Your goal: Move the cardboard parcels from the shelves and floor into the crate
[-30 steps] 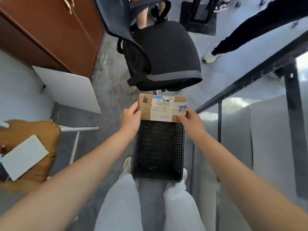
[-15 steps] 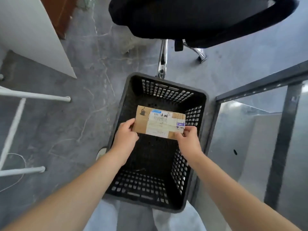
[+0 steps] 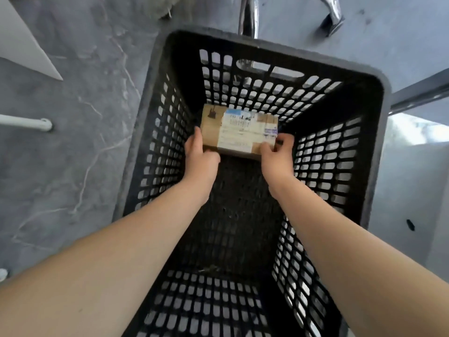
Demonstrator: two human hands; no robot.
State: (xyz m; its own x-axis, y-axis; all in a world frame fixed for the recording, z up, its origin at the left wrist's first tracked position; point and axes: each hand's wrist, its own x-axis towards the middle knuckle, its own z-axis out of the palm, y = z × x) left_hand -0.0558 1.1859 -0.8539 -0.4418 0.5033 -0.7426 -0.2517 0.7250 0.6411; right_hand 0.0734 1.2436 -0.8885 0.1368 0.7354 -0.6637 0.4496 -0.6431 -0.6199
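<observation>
A small cardboard parcel [image 3: 239,128] with a white shipping label sits deep inside the black slotted crate [image 3: 375,98], near its far wall. My left hand [image 3: 200,154] grips the parcel's left end. At the parcel's right end my right hand [image 3: 277,153] holds it with curled fingers. Both forearms reach down into the crate. I cannot tell whether the parcel touches the crate's dark bottom.
The crate stands on a grey marbled floor [image 3: 73,142]. Chrome chair legs [image 3: 247,15] rise just beyond its far rim. A white panel corner [image 3: 21,45] and white tube feet [image 3: 26,122] lie at the left. A dark metal shelf frame [image 3: 420,93] borders the right.
Both hands have lowered the parcel from above the crate's rim down into its far end. The camera has dipped closer over the crate.
</observation>
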